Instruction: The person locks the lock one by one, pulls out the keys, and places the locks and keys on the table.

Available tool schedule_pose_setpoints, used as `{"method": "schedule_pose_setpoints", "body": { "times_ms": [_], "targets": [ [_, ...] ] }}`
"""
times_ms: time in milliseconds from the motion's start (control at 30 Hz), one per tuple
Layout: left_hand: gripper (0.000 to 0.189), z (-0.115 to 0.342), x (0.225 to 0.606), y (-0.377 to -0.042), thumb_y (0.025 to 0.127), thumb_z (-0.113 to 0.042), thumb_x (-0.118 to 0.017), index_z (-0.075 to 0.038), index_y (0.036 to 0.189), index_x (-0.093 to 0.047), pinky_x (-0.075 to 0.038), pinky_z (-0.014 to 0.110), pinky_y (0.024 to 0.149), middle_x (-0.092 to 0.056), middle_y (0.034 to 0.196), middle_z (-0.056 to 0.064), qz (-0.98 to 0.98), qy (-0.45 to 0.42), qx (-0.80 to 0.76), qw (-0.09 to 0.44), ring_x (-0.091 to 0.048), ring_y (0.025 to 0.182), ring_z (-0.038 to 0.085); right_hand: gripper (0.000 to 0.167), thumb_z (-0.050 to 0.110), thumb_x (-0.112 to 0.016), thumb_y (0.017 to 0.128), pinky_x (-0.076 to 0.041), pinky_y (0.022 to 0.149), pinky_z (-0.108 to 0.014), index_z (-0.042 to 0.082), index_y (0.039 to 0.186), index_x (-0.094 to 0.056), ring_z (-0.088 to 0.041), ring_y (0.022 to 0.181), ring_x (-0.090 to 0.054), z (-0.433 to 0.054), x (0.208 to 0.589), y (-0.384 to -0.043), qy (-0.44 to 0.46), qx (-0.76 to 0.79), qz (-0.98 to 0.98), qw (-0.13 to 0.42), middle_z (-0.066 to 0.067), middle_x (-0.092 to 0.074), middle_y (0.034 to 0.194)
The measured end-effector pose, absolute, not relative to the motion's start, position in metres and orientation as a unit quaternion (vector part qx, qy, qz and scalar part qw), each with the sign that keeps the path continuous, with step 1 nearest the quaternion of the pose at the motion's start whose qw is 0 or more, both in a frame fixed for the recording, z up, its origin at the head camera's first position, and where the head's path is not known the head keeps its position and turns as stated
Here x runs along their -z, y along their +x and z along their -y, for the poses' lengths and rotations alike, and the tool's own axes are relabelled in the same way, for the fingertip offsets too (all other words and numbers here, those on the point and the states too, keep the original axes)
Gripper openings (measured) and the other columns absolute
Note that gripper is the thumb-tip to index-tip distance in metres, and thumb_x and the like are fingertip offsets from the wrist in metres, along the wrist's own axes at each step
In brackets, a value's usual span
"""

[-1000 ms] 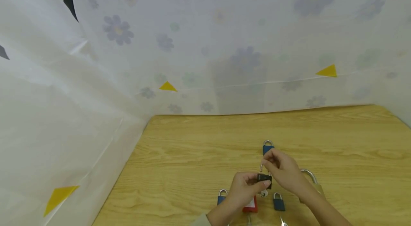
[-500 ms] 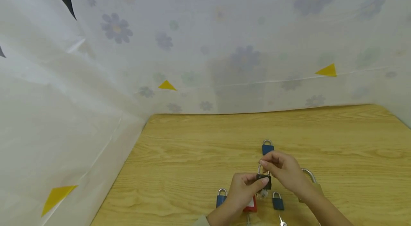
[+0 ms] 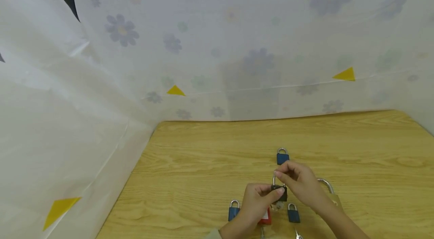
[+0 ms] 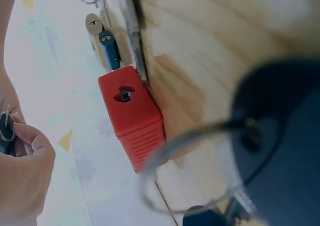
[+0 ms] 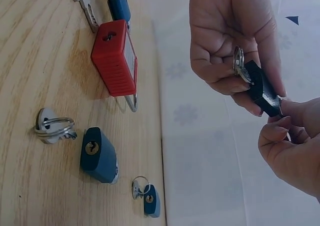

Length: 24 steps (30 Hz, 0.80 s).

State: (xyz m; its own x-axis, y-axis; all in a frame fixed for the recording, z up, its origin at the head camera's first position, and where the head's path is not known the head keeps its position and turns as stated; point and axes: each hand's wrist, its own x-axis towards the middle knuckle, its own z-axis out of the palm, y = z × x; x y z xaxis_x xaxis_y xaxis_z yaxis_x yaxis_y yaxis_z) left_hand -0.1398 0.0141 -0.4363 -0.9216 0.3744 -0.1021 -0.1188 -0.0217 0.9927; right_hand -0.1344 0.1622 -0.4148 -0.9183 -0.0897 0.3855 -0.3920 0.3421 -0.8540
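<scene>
Above the table my left hand holds a small black padlock between its thumb and fingers. A ring with keys hangs from the bottom of that padlock. My right hand pinches the top of the padlock's silver shackle, partly hiding it. In the right wrist view both hands meet at the padlock, its dark body tilted. The left wrist view catches only part of a hand at its left edge, with a key ring showing.
A red padlock stands below my hands, partly covered. Blue padlocks stand at the left, right and farther back. A brass padlock sits behind my right forearm. Loose keys lie on the wooden table.
One second ago the shackle's left leg ended just above the black body; now it reaches the body. My right hand has shifted slightly lower, and both hands keep their hold.
</scene>
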Motion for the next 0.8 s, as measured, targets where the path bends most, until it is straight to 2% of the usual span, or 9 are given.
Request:
{"method": "schedule_pose_setpoints", "body": {
  "times_ms": [133, 267, 567, 800],
  "targets": [
    [0.023, -0.012, 0.437, -0.140, 0.084, -0.011, -0.066, 0.009, 0.094, -0.069, -0.049, 0.013, 0.063, -0.070, 0.090, 0.022, -0.681, 0.096, -0.706, 0.170, -0.060, 0.069, 0.001, 0.009, 0.000, -0.059, 0.087, -0.046, 0.053, -0.020, 0.002, 0.078, -0.060, -0.003, 0.064, -0.050, -0.159, 0.416, -0.134, 0.150, -0.554, 0.806, 0.140, 0.004, -0.060, 0.079],
    [0.021, -0.013, 0.436, -0.140, 0.085, -0.008, -0.066, 0.011, 0.094, -0.068, -0.049, 0.013, 0.063, -0.068, 0.092, 0.027, -0.667, 0.099, -0.721, 0.157, -0.060, 0.070, 0.003, 0.009, 0.000, -0.059, 0.087, -0.044, 0.051, -0.020, 0.002, 0.078, -0.059, -0.002, 0.063, -0.048, -0.158, 0.417, -0.134, 0.149, -0.555, 0.807, 0.135, 0.006, -0.059, 0.079],
    [0.022, -0.010, 0.434, -0.144, 0.083, -0.007, -0.067, 0.014, 0.089, -0.067, -0.048, 0.014, 0.063, -0.066, 0.089, 0.031, -0.671, 0.115, -0.717, 0.149, -0.059, 0.069, 0.000, 0.013, -0.005, -0.057, 0.087, -0.042, 0.048, -0.021, 0.001, 0.075, -0.058, -0.001, 0.061, -0.047, -0.158, 0.422, -0.139, 0.203, -0.571, 0.786, 0.127, 0.003, -0.059, 0.076],
    [0.024, -0.004, 0.435, -0.146, 0.083, -0.009, -0.067, 0.013, 0.091, -0.067, -0.051, 0.014, 0.068, -0.067, 0.092, 0.027, -0.668, 0.108, -0.718, 0.161, -0.062, 0.075, 0.002, 0.013, -0.005, -0.056, 0.088, -0.046, 0.049, -0.021, 0.000, 0.076, -0.056, 0.000, 0.064, -0.051, -0.158, 0.427, -0.142, 0.245, -0.575, 0.773, 0.108, -0.004, -0.060, 0.076]
  ]
}}
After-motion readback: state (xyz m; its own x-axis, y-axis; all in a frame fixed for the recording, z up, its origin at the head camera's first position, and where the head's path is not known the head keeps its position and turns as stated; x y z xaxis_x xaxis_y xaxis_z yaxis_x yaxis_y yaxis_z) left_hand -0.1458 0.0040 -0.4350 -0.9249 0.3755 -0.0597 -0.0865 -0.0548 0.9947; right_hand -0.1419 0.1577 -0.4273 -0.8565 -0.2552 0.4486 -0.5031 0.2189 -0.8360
